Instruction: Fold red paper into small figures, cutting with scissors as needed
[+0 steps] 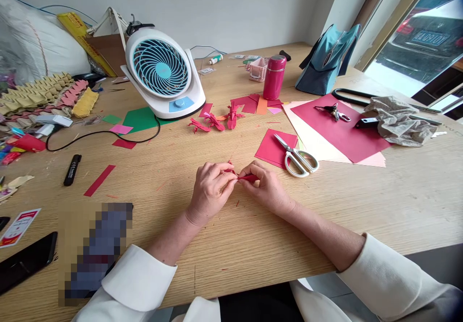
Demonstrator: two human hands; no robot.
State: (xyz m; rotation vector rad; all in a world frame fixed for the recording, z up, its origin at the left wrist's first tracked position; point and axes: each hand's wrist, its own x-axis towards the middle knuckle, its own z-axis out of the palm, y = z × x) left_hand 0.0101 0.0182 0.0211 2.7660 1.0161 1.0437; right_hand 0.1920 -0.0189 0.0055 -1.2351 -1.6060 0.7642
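Red folded paper [249, 177]: we see it mid-table, raised between both hands, partly hidden by the fingers. Left to right from the far side, we log rows of yellow and pink folded-paper pieces [39, 92], a black smartphone [27, 264] by the near left corner, then a black marker pen [72, 170] and a flat red paper strip [99, 180]. Behind these stands a white desk fan [162, 71], its black cord [104, 133] looping toward the left over the wood; its base overlaps green paper [139, 120]. Left hand [211, 187]: fingers curled, thumb and forefinger pinched together on the paper's left part. Just beyond the hands we note red folded-paper figures [217, 120] in a row. Right hand [265, 187]: likewise pinched, gripping the right part, its fingertips nearly meeting the left's. Close on that side, white-handled scissors [298, 158] lie partly across red paper squares [271, 146]; a glossy magenta flask [275, 78] stands upright behind. Farther right: a teal fabric bag [327, 61], a large smooth red sheet [356, 136] over pale ones, and a crumpled grey cloth [401, 119].

Edges: the near table edge passes beneath both forearms; wood grain shows between strip and left hand. We record straight-cut flat stock against small, pointed folded forms.
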